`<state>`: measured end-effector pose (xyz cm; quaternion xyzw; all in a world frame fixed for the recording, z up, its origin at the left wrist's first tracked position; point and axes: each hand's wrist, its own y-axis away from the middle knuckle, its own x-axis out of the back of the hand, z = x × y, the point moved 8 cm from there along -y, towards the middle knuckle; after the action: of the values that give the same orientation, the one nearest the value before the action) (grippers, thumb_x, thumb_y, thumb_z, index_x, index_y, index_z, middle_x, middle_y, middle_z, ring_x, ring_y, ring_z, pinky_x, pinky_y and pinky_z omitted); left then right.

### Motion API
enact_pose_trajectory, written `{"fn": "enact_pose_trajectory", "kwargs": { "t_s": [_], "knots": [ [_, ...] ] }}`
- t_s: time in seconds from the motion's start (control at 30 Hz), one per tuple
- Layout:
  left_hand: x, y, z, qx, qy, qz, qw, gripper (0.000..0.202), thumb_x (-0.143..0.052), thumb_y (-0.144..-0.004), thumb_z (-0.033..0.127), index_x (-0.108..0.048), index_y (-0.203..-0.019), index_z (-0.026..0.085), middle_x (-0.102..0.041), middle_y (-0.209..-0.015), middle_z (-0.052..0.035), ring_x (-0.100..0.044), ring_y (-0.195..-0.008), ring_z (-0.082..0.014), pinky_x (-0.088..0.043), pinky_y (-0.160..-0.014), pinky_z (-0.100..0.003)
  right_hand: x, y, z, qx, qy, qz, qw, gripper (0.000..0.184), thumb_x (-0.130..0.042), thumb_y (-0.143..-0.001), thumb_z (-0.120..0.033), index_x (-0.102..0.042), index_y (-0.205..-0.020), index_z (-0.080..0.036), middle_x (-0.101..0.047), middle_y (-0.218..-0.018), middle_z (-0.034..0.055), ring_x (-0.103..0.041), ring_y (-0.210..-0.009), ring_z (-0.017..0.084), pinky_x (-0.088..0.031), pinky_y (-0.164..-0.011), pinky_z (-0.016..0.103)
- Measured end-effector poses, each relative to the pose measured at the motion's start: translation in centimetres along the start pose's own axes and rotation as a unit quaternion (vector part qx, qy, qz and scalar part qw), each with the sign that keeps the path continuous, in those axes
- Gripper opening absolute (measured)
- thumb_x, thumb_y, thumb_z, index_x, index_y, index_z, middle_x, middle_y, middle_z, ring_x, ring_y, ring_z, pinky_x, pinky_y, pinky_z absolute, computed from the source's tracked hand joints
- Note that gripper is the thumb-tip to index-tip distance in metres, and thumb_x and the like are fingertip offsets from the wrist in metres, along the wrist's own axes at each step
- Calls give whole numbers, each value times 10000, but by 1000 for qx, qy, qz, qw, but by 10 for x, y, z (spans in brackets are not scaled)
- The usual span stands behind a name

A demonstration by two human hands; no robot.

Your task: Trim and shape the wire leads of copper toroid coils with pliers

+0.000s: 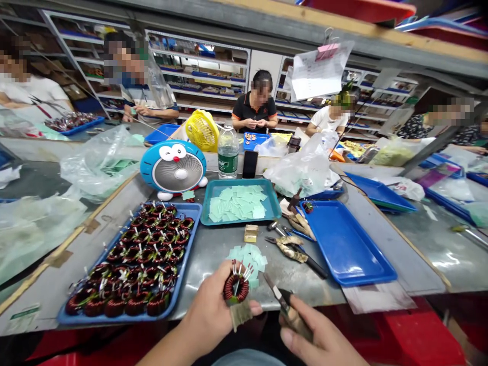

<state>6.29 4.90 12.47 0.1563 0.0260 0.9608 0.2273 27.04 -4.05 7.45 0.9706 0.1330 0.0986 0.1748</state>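
Note:
My left hand (208, 300) is closed around a toroidal coil (236, 288), a ring wound with dark red wire, its pale-tipped leads pointing up. A worn olive-brown wrap (241, 314) shows at the fingers just below the coil. To the right, my right hand (310, 333) grips a hand tool (284, 305) with a narrow metal tip and a tan wrapped handle; its exact kind is unclear. The tip points toward the coil but stays apart from it. Behind the coil, a loose pile of pale green paper slips (249, 259) lies on the metal bench.
At left, a blue tray (192, 244) holds rows of similar coils. A teal tray (206, 203) carries more green slips. Pliers (292, 249) lie beside a blue tray (354, 244) with one coil in its far corner. A fan (173, 170) and bottle (227, 152) stand behind; people sit opposite.

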Motion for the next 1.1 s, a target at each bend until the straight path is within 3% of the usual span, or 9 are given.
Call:
{"fn": "enact_pose_trajectory", "kwargs": {
  "t_s": [0.1, 0.2, 0.4, 0.73, 1.0, 1.1],
  "knots": [
    [1, 0, 7, -31, -13, -1, 999, 537, -862, -727, 431, -593, -1140, 217, -632, -889, 9, -536, -776, -164, -443, -703, -250, -2, -2, -30, 66, 175, 5, 982, 477, -612, -955, -491, -645, -1336, -207, -654, -1244, 112, -606, -1158, 271, -478, -1029, 361],
    [1, 3, 12, -64, -13, -9, 998, 495, -825, -762, 470, -598, -1116, 209, -617, -838, 13, -515, -718, -151, -425, -654, -242, -6, -2, -43, 99, 232, -14, 968, 460, -583, -972, -488, -645, -1332, -208, -653, -1256, 115, -620, -1141, 258, -504, -997, 335],
    [1, 9, 23, -115, -32, -8, 993, 388, -684, -874, 514, -602, -1073, 191, -624, -896, -27, -549, -762, -166, -433, -693, -258, -12, 1, -53, 148, 264, -13, 953, 421, -592, -980, -449, -651, -1311, -195, -668, -1268, 124, -651, -1137, 253, -533, -977, 321],
    [1, 10, 30, -116, -41, 11, 992, 320, -741, -845, 470, -580, -881, 195, -560, -798, 3, -487, -708, -147, -384, -647, -258, -11, 3, -61, 153, 331, -6, 931, 277, -578, -969, -387, -645, -1156, -193, -702, -1073, 89, -675, -945, 213, -554, -862, 301],
    [-6, 16, 25, -98, 3, 39, 994, 319, -732, -863, 483, -606, -927, 197, -592, -834, -9, -533, -752, -166, -419, -686, -267, -14, 5, -49, 218, 373, 79, 898, 222, -541, -977, -339, -622, -1130, -200, -710, -1037, 94, -700, -910, 211, -564, -820, 286],
    [-5, 17, 25, -94, -3, 39, 995, 323, -706, -882, 500, -609, -933, 196, -610, -853, -18, -552, -767, -173, -428, -700, -273, -14, 5, -51, 211, 363, 80, 904, 238, -577, -961, -355, -634, -1136, -204, -712, -1066, 97, -703, -939, 220, -569, -832, 283]
  ]
}}
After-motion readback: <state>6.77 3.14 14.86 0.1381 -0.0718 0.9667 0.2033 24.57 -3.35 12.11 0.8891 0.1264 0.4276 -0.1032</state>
